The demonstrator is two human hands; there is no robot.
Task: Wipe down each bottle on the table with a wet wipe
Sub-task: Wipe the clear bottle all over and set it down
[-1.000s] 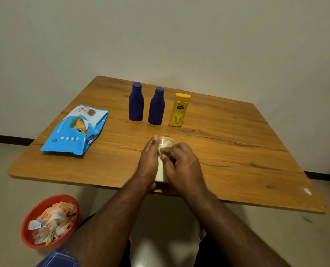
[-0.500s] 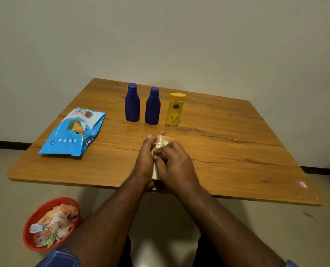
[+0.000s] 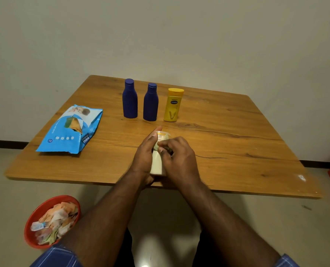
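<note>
Head view, bottle in hand: the cream bottle (image 3: 157, 162) is at the counter's (image 3: 237, 151) near edge, at 6 o'clock from the yellow bottle (image 3: 173, 105).
Left hand (image 3: 144, 157): fingers wrapped around the bottle's left side, steadying it.
Right hand (image 3: 177, 157): fingers curled, pinching a wipe (image 3: 161, 142) against the bottle's neck.
Change: in the last second the right hand has crept from mid-body up towards the cap (image 3: 163, 134); likely the body is done and this bottle is nearly finished.
Waiting: two blue bottles (image 3: 130, 101) and the yellow one, at 12 o'clock.
Wipe pack (image 3: 71, 130): at 10 o'clock.
Bin (image 3: 52, 221): on the floor, at 7 o'clock, holding used wipes.
</note>
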